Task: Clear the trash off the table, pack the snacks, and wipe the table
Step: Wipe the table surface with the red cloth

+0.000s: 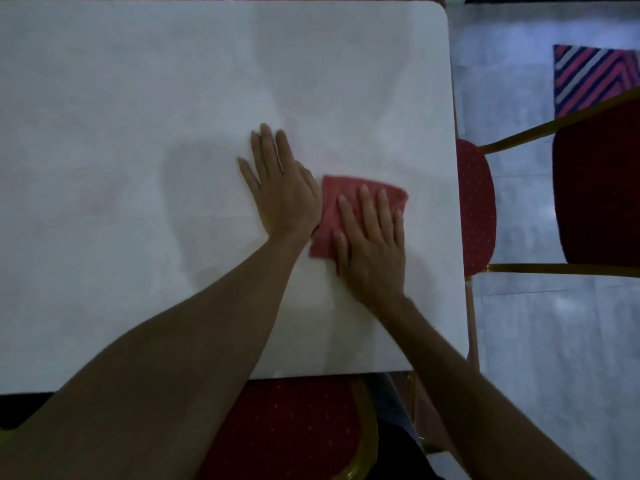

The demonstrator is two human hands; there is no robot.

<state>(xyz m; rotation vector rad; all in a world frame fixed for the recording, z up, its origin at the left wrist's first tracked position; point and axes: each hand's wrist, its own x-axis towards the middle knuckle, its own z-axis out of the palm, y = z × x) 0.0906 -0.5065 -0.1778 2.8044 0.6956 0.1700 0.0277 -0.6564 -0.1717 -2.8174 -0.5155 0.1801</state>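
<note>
Wiping stage, I judge: no trash or snacks show on the table (138, 133), so clearing and packing look done. My right hand (372, 244) lies flat, fingers straight, pressing the red cloth (332, 209) under them. My left hand (284, 188) is spread open on the tabletop, just beside the cloth. I cannot tell how much is left to wipe.

Dim, bluish, soft-focus picture; faint shadow left of the hands, edges bowed.

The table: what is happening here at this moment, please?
A person is wiping the white table with a red cloth. The right hand presses flat on the cloth, near the table's right edge. The left hand rests flat on the bare tabletop just beside it, fingers straight.
</note>
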